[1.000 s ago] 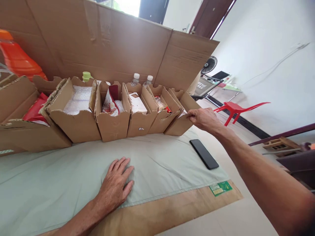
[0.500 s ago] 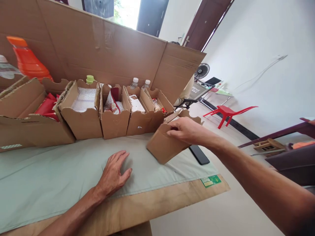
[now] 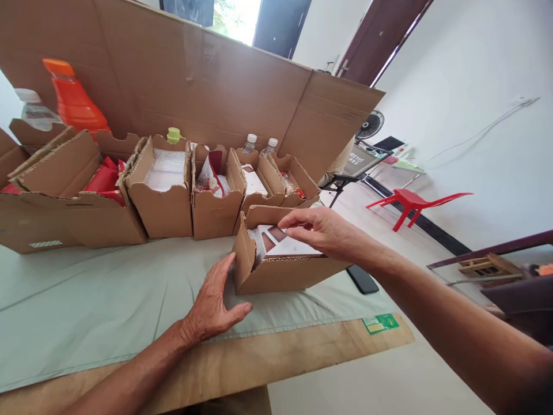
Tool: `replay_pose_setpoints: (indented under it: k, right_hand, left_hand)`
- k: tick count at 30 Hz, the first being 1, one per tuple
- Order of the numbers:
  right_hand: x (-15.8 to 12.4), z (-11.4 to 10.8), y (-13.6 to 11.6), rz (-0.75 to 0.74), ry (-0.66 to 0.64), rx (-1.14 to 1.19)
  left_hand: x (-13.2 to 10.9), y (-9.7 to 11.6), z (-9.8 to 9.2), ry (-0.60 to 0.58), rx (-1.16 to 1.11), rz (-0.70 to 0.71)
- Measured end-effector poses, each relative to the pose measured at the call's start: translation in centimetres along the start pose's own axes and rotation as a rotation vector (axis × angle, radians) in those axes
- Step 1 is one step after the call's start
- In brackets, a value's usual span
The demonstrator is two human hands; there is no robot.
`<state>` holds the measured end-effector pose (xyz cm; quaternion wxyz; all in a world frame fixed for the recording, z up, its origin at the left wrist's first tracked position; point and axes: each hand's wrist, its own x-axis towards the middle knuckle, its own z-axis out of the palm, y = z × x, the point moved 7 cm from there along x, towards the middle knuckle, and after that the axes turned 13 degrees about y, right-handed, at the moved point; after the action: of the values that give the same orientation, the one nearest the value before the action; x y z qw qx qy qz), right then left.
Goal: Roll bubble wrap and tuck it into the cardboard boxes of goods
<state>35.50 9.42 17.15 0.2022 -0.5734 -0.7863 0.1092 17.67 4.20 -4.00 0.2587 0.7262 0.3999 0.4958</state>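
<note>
A cardboard bin (image 3: 276, 278) stands on the pale green cloth in front of me. Inside it lie a white carton with brown panels (image 3: 285, 245) and some clear plastic wrap (image 3: 258, 243). Over the bin's open top is my right hand (image 3: 319, 230), its fingers stretched out just above the carton with a gap to the thumb; whether the tips touch the carton I cannot tell. My left hand (image 3: 216, 300) is spread beside the bin's left end, fingertips at or very near its corner and thumb apart, holding nothing.
Behind stands a row of cardboard bins (image 3: 161, 213) with red packets (image 3: 103, 176), bubble-wrapped goods (image 3: 166, 170) and other packages. Bottles, one orange (image 3: 75, 101), and a tall cardboard panel (image 3: 242, 86) are farther back. A black phone (image 3: 363, 280) lies right, near the wooden table edge (image 3: 311, 349).
The bin, tilted in my right hand before, now rests level on the cloth, farther left. My right hand has let go of its rim. My left hand has come close to the bin's end.
</note>
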Motion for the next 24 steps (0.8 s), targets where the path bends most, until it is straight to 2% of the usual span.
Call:
replay_pose_setpoints:
  k: [3,6,9,13,17,24]
  right_hand:
    - [0.6,1.4,-1.2,-0.152,-0.083,-0.146]
    - [1.5,3.7,-3.5,-0.331,-0.227,-0.317]
    - [2.3,5.6,-4.8,-0.414,-0.349,-0.463]
    - [2.9,7.0,-4.8,-0.414,-0.350,-0.614]
    - [3.1,7.6,-4.6,-0.418,-0.316,-0.665]
    - [2.9,7.0,-4.8,-0.407,-0.268,-0.693]
  left_hand:
    - [-0.1,0.3,0.5,0.003,0.017,0.040]
    - [0.0,0.3,0.6,0.013,0.044,0.073]
    - [0.1,0.0,0.6,0.021,0.085,0.078]
    - [0.0,-0.3,0.8,0.043,0.095,0.084]
    - [-0.1,-0.7,1.0,0.087,0.080,0.064]
    - [0.2,-0.9,1.0,0.076,0.051,0.015]
